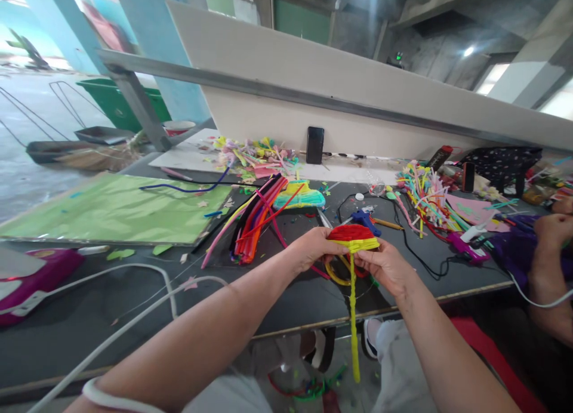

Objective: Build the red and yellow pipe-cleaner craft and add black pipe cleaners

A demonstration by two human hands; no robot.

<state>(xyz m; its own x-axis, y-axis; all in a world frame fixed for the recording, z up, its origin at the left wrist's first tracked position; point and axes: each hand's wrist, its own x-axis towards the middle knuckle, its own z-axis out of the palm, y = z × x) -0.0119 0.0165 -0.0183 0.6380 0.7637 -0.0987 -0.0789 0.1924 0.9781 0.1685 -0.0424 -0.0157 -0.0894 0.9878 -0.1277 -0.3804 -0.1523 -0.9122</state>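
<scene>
A dome-shaped red and yellow pipe-cleaner piece (353,234) is held up over the table's front part. My left hand (316,249) pinches its left end, and my right hand (385,267) grips the lower right edge with the thumb on the yellow band. From the middle of that band a yellow pipe cleaner (353,317) hangs down past the table edge. Just behind the piece lies a blue glue gun (364,221). To the left is a bundle of pipe cleaners (255,228) in red, orange, purple and black, beside a yellow and turquoise pipe-cleaner piece (299,196).
A green sheet (120,207) covers the table's left part. White cables (134,323) cross near my left forearm. A phone (315,145) leans against the white board. Piles of coloured pieces (423,195) lie behind and right. Another person's arm (550,276) is at far right.
</scene>
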